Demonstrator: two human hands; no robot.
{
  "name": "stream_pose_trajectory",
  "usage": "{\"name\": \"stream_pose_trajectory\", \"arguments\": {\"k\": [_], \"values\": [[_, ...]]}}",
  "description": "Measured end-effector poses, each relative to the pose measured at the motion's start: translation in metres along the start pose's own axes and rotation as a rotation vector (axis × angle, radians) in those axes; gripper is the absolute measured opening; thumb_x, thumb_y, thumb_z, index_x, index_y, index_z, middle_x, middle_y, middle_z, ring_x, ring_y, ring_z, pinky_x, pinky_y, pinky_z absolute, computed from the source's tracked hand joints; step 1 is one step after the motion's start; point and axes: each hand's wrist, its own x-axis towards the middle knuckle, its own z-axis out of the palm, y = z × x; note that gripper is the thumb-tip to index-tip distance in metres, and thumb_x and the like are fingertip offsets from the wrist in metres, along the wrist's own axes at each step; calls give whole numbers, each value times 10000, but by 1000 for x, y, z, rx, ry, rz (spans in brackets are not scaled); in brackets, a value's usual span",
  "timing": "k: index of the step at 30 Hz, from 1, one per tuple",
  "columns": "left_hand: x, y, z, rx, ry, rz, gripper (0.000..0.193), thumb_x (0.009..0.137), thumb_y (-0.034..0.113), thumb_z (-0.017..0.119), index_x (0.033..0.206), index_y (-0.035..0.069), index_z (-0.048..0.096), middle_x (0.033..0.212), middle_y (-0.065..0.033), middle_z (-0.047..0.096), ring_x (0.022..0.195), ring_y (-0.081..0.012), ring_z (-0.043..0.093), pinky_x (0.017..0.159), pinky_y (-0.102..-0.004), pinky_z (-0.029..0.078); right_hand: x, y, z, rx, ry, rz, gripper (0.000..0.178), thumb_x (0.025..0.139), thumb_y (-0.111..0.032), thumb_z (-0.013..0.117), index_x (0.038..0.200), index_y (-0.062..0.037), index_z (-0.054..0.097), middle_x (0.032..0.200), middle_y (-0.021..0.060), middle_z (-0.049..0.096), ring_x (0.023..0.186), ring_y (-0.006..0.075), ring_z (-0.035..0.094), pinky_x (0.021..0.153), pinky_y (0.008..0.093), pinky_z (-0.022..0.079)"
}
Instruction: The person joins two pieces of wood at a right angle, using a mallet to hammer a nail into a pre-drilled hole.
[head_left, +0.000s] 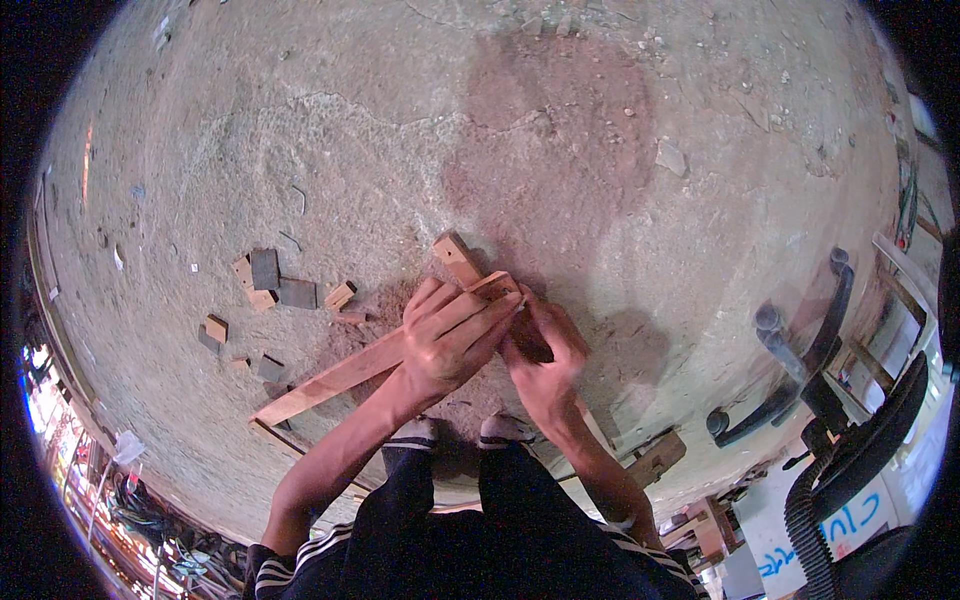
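While a long wooden strip [330, 382] is held low over the floor in front of the shoes [508, 430], its lower-left end is left free and its other end is covered by the hands. The left hand [445, 330] is closed over the strip, fingers curled across its upper end; the right hand [548, 360] is bent in against the same end, its fingers drawn together, but what is pinched there cannot be told. A second wooden piece [458, 258] is seen projecting beyond the fingers, set at an angle to the strip. The floor [330, 150] is rough, grey-brown and cracked, marked by a large dark reddish stain [550, 120] and strewn with grit. A pale flat fragment [671, 157] is noted right of the stain, a bent wire [300, 198] to the left. Small wooden offcuts [341, 296] and dark grey blocks [264, 270] are scattered left of the hands. At right, a dark legged base with casters [785, 370] is observed; below it, a ribbed black hose [805, 510] is seen near a white panel [755, 505] bearing blue marks. Tangled cables [140, 500] are heaped at lower left.
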Motion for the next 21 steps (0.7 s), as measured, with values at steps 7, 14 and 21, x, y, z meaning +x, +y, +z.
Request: {"name": "stream_pose_trajectory", "arguments": {"k": [7, 14, 21], "values": [[-1, -4, 4, -84, 15, 7, 340, 683, 22, 798, 1019, 10, 749, 975, -83, 731, 814, -219, 704, 648, -346, 529, 0, -2, 0, 19, 5, 23, 549, 762, -48, 813, 1284, -64, 648, 996, 137, 703, 885, 294, 706, 770, 390, 578], [-6, -5, 13, -102, 83, -20, 349, 690, 0, 799, 1033, -7, 738, 990, -111, 732, 817, -251, 712, 669, -363, 576, 0, -3, -1, 44, -10, 66, 544, 755, -44, 816, 1273, -58, 652, 1020, 149, 710, 913, 310, 707, 799, 398, 571], [-2, -7, 14, -96, 88, 9, 327, 692, -8, 798, 1014, -10, 745, 920, -94, 717, 794, -229, 715, 640, -357, 569, 3, -1, -1, -6, 21, 2, 515, 748, -1, 788, 1246, -40, 664, 991, 137, 694, 894, 280, 700, 782, 376, 559]]}}
